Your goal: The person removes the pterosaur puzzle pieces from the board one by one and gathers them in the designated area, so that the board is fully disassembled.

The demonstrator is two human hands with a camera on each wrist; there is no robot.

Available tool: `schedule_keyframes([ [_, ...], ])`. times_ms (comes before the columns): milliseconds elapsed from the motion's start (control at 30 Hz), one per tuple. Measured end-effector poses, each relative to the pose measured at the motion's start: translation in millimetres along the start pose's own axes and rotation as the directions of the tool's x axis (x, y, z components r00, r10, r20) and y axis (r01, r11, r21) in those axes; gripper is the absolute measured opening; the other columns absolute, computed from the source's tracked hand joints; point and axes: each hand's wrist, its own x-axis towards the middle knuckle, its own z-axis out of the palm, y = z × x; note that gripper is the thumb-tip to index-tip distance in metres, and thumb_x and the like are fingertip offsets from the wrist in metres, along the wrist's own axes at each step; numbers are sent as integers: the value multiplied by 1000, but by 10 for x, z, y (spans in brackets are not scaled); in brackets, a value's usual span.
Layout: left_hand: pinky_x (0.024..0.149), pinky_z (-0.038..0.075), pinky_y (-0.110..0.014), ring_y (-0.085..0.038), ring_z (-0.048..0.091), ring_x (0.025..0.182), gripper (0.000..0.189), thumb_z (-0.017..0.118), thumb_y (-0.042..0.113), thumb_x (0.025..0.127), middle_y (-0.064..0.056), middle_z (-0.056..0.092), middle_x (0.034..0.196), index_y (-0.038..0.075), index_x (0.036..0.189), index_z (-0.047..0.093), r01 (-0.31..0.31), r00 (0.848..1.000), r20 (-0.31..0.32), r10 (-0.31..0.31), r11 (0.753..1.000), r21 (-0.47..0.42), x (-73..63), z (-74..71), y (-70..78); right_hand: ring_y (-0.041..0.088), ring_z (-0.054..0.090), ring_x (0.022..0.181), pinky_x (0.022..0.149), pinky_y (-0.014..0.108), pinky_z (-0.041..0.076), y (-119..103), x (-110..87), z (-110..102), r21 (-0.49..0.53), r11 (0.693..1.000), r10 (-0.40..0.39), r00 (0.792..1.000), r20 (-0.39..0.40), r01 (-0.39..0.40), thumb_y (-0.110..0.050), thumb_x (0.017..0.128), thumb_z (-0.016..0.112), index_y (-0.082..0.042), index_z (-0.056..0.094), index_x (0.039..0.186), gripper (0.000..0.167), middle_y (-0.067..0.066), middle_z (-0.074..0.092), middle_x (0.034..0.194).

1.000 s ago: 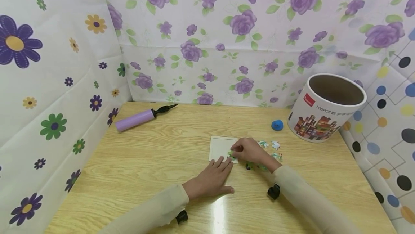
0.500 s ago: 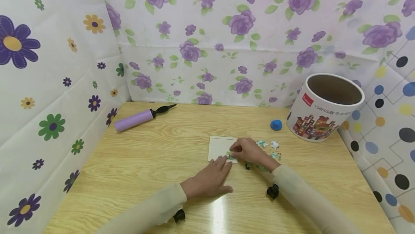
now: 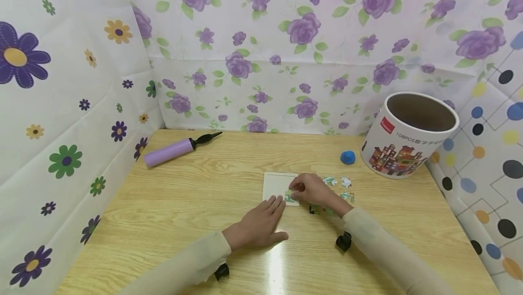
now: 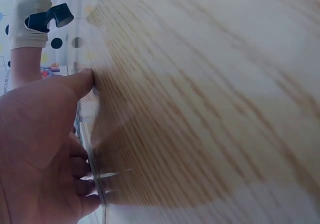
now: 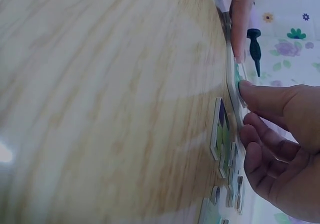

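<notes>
Three floral sheets (image 3: 286, 36) wall in one glossy wooden table (image 3: 196, 204).

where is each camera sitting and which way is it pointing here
Head: worn on the head, facing forward and down at the table; both forearms, left hand, right hand show.
Left wrist: low beside the left hand, looking along the tabletop; right sleeve behind.
Right wrist: low beside the right hand, facing the puzzle pieces.
Shared: head and right wrist both show the purple pump.
</notes>
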Motion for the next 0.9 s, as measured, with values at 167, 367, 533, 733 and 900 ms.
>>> schedule_keyframes([
  [167, 124, 23, -38, -32, 24, 154, 88, 41, 63, 104, -20, 25, 166, -3, 160, 26, 18, 1000, 20, -18, 999, -42, 9, 16, -5, 6, 62, 74, 68, 28, 53, -13, -18, -19, 42, 999, -3, 1000, -23, 4, -15, 90, 80, -13, 77, 104, 15, -8, 69, 84],
  [367, 123, 26, -45, -33, 23, 155, 88, 42, 63, 103, -19, 24, 167, -1, 161, 25, 33, 999, 31, -30, 996, -82, 13, 6, -7, 6, 66, 78, 71, 28, 57, -34, -78, -85, 80, 996, -19, 998, -67, 24, -15, 91, 79, -15, 76, 104, 13, -8, 71, 87],
  [533, 122, 27, -48, -32, 22, 155, 88, 42, 64, 103, -17, 22, 168, 1, 162, 23, 47, 998, 40, -43, 993, -104, 9, 2, -14, 10, 69, 83, 76, 33, 59, -47, -186, -221, 105, 994, -13, 996, -86, 22, -16, 93, 77, -14, 76, 109, 16, -5, 72, 93],
  [733, 123, 26, -48, -30, 22, 156, 87, 42, 63, 103, -15, 22, 168, 3, 163, 23, 51, 998, 44, -46, 992, -115, 10, 14, -35, 12, 71, 84, 75, 33, 60, 70, -354, -374, 92, 996, 4, 993, -122, 7, -15, 93, 77, -10, 78, 112, 20, -2, 74, 96],
  [900, 123, 26, -46, -30, 21, 156, 87, 42, 64, 103, -15, 21, 168, 4, 163, 22, 52, 998, 47, -47, 993, -109, 13, -1, -38, 11, 72, 82, 73, 31, 59, 216, -531, -485, 73, 997, 31, 989, -142, -21, -15, 93, 76, -10, 79, 112, 20, 0, 75, 98],
])
